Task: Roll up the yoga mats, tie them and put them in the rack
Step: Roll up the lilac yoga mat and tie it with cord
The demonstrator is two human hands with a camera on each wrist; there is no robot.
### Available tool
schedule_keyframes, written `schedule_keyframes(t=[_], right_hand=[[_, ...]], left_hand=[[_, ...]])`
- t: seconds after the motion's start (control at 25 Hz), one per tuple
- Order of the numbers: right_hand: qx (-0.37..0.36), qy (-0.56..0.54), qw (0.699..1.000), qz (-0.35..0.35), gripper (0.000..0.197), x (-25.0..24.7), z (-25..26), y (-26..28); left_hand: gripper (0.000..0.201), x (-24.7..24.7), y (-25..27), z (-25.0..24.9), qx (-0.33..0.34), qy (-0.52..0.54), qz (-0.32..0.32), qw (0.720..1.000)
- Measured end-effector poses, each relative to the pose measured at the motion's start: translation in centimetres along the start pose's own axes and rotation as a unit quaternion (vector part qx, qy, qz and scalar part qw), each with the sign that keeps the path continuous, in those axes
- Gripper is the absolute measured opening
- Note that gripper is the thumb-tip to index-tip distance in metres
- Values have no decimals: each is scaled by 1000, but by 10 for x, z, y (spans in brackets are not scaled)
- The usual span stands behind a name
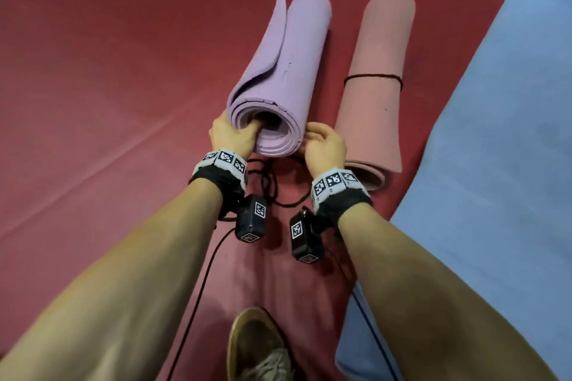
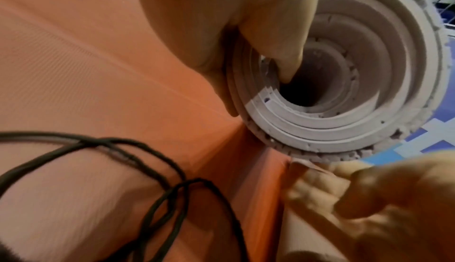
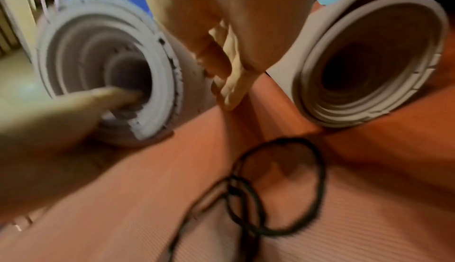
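Observation:
A loosely rolled purple mat (image 1: 278,71) lies on the red floor mat, its outer flap hanging loose on the left. My left hand (image 1: 235,134) grips its near end, thumb (image 2: 283,52) hooked inside the spiral (image 2: 344,126) and fingers outside. My right hand (image 1: 323,145) is at the right side of that same end, its curled fingers (image 3: 229,62) against the roll's outer layer (image 3: 98,71). A pink rolled mat (image 1: 374,86) lies just to the right, tied round its middle with a dark cord (image 1: 373,76). Loose black cord (image 1: 272,185) lies looped on the floor below my wrists.
A flat blue mat (image 1: 495,164) covers the floor on the right. A brown shoe (image 1: 257,346) shows at the bottom edge. The red floor mat (image 1: 108,86) stretches to the left. The open end of the pink roll (image 3: 369,62) is close to my right hand.

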State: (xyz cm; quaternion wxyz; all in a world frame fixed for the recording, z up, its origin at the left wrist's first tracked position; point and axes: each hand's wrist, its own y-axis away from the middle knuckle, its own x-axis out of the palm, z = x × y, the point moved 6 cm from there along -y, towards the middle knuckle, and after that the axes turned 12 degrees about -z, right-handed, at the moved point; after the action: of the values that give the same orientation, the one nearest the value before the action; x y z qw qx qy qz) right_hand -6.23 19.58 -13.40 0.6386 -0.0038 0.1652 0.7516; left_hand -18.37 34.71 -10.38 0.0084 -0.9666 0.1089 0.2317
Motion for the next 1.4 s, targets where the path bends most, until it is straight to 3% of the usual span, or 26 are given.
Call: schedule_keyframes(t=[0.08,0.24,0.32,0.4,0.48,0.64,0.72,0.88,1.0,1.24,1.4], right_hand=[[-51,191,979,58,37,6,-35,7],[-131,411,879,205,42,23,-97,23],[-191,512,806,226,38,28,-115,30],[-234,560,763,220,30,29,-118,35],[-244,538,773,230,21,29,-110,38],[-224,395,861,231,14,6,-45,36],[-259,338,882,201,8,-15,3,37],[-340,275,890,132,11,-59,83,51],[-393,216,892,63,12,-89,126,68],[-452,146,878,-54,9,-143,196,107],[-459,128,877,-56,6,-162,243,127]], left_hand=[[30,3,0,27,-25,-10,-10,1000],[29,1,-6,50,-48,-8,-37,998],[25,0,-6,49,-33,-13,-33,999],[24,0,-4,40,-3,-9,-23,1000],[30,0,-1,30,27,-9,-11,1000],[33,-6,4,-8,38,6,-5,999],[31,-11,12,-29,30,12,-10,999],[35,-22,29,-78,40,5,-22,999],[43,-32,42,-116,89,-27,-4,996],[34,-63,80,-178,158,-79,5,984],[40,-84,118,-219,284,-143,39,947]])
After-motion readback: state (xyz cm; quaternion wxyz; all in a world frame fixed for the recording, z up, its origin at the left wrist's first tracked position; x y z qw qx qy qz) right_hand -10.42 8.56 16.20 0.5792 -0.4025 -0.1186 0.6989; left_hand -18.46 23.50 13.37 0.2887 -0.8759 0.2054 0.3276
